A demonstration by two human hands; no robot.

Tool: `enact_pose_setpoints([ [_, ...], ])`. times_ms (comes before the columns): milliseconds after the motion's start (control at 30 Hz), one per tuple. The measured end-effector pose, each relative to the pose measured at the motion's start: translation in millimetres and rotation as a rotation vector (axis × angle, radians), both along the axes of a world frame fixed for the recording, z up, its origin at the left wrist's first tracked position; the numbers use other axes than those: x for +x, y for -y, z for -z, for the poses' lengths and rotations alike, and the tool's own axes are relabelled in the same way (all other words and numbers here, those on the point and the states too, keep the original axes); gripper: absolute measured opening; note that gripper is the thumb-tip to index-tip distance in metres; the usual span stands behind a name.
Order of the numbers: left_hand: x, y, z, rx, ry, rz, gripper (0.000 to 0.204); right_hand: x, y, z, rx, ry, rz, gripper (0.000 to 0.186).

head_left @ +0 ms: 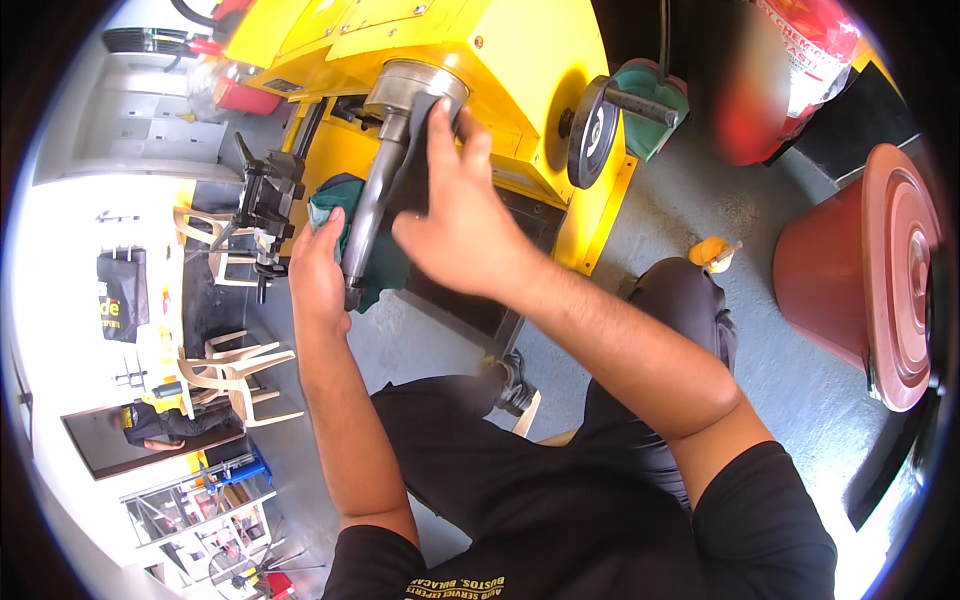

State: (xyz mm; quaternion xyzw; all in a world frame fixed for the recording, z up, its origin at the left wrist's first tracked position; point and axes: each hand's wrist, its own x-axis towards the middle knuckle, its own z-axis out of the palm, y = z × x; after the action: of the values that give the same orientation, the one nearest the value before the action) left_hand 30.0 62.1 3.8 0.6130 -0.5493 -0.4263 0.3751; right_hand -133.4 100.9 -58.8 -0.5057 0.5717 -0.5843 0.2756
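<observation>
A bare metal shaft (375, 195) slants down from a thick steel collar (405, 85) on the yellow machine (520, 60). Fingers of my right hand (460, 210) press a dark grey cloth (415, 150) against the collar and upper shaft; the thumb is held apart. My left hand (320, 275) is beside the shaft's lower end, its fingers on a bunched green cloth (340, 190). More green fabric hangs behind the shaft. Where the two cloths meet is hidden.
A black handwheel (592, 132) with a grey handle juts from the machine's right side. A reddish lidded bin (825, 270) stands at the right, near an orange object (710, 252) on the floor. Plastic chairs (235, 375) and a person (165, 425) are far left.
</observation>
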Motion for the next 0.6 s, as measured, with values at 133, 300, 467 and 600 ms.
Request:
enact_pose_setpoints([
  [133,-4,3,2,0.031,-0.062,0.041,0.038,-15,10,3,-0.002,0.038,0.036,0.102],
  [300,6,7,11,-0.061,0.074,0.0,0.038,-12,1,-7,0.085,0.027,0.006,0.1],
  [467,4,6,10,-0.044,0.087,-0.025,0.042,-6,-8,-11,0.074,-0.092,-0.012,0.102],
  [600,2,5,8,-0.047,0.058,-0.028,0.044,-15,-3,-11,0.103,0.094,-0.101,0.103],
])
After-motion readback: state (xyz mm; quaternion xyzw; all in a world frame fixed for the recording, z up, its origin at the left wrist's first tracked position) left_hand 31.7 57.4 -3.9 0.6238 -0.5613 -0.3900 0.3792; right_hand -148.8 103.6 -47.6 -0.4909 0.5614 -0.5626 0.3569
